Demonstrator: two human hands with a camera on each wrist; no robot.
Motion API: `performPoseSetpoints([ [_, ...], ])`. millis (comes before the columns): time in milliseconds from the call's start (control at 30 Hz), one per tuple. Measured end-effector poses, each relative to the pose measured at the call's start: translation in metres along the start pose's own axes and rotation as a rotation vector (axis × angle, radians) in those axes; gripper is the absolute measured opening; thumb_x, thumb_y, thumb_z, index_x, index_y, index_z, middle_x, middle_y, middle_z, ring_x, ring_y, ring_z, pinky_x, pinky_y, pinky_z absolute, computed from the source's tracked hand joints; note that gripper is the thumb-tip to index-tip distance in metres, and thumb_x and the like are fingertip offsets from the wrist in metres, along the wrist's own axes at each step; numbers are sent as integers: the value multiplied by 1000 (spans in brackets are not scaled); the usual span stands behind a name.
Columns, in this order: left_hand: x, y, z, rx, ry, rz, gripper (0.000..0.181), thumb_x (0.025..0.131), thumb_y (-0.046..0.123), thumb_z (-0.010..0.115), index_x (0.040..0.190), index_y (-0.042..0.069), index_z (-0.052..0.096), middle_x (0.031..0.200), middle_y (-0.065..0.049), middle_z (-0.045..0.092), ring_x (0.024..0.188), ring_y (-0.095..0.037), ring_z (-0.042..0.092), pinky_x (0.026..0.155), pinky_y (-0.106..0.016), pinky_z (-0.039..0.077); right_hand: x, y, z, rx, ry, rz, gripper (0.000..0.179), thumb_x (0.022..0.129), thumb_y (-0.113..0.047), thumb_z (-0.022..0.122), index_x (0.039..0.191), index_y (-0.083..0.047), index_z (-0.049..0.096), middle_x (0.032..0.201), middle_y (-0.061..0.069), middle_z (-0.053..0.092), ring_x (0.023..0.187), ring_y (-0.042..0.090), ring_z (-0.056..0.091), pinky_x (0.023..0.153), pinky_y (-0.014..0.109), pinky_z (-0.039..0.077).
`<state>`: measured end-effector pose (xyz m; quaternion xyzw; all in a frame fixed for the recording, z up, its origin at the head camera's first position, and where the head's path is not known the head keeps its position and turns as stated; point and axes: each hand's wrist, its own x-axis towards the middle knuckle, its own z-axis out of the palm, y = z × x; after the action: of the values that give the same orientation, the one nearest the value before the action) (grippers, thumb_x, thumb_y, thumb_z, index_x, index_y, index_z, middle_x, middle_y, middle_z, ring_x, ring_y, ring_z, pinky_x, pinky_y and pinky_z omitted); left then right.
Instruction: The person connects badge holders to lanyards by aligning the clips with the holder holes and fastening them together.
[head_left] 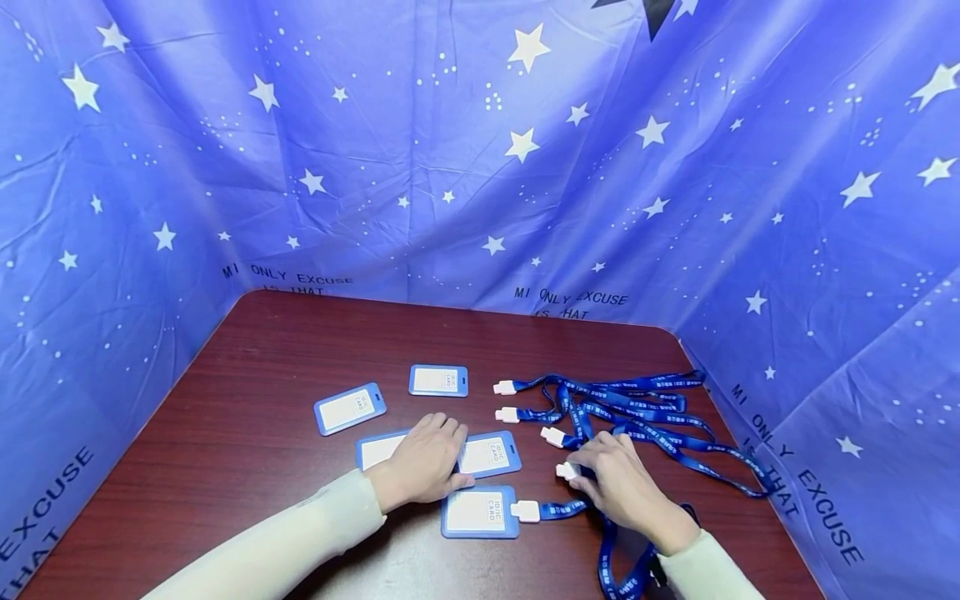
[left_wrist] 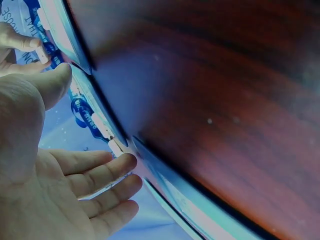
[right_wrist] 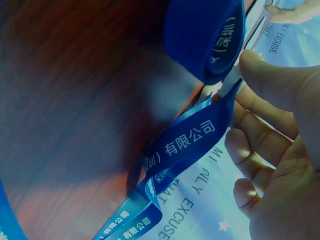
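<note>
My left hand (head_left: 423, 458) lies over two blue-framed ID card holders, one partly covered on the left (head_left: 375, 452) and a tilted card holder (head_left: 491, 452) on the right. Its fingers look loose and spread in the left wrist view; whether they touch the holders is hard to tell. Between thumb and forefinger, my right hand (head_left: 618, 479) pinches the white clip (head_left: 567, 471) of a blue lanyard (right_wrist: 192, 137) with white print. Below, another card holder (head_left: 480, 512) is joined to a lanyard's white clip (head_left: 527, 511), whose strap runs under my right hand.
Two more card holders, one tilted (head_left: 349, 408) and one level (head_left: 438, 381), lie farther back. Several lanyards (head_left: 637, 408) spread over the right side, their white clips (head_left: 506, 414) pointing left. A starry blue curtain (head_left: 450, 167) surrounds the dark red table (head_left: 337, 337).
</note>
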<state>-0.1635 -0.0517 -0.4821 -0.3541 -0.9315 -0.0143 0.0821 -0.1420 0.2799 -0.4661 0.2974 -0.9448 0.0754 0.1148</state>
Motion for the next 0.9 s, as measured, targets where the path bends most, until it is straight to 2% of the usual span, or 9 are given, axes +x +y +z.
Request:
performPoseSetpoints([
  [233, 2, 0, 3, -5, -34, -12, 72, 92, 62, 66, 131, 1, 62, 118, -8, 66, 105, -22, 55, 100, -39, 46, 1, 0, 2, -7, 27, -19, 21, 80, -20, 89, 99, -13, 81, 94, -5, 75, 88, 12, 56, 75, 35, 33],
  [700, 6, 0, 6, 11, -29, -12, 65, 91, 59, 68, 124, 3, 66, 112, -6, 64, 103, -21, 54, 98, -38, 46, 2, 2, 4, -21, 28, -21, 21, 80, -21, 89, 98, -14, 81, 95, -4, 75, 89, 13, 57, 74, 34, 32],
  [900, 7, 1, 7, 33, -27, -1, 60, 90, 59, 69, 117, 5, 69, 106, -4, 63, 99, -21, 53, 92, -35, 45, 3, 3, 6, -16, 52, -40, 22, 78, -19, 90, 97, -14, 80, 93, -5, 75, 89, 13, 57, 74, 34, 32],
])
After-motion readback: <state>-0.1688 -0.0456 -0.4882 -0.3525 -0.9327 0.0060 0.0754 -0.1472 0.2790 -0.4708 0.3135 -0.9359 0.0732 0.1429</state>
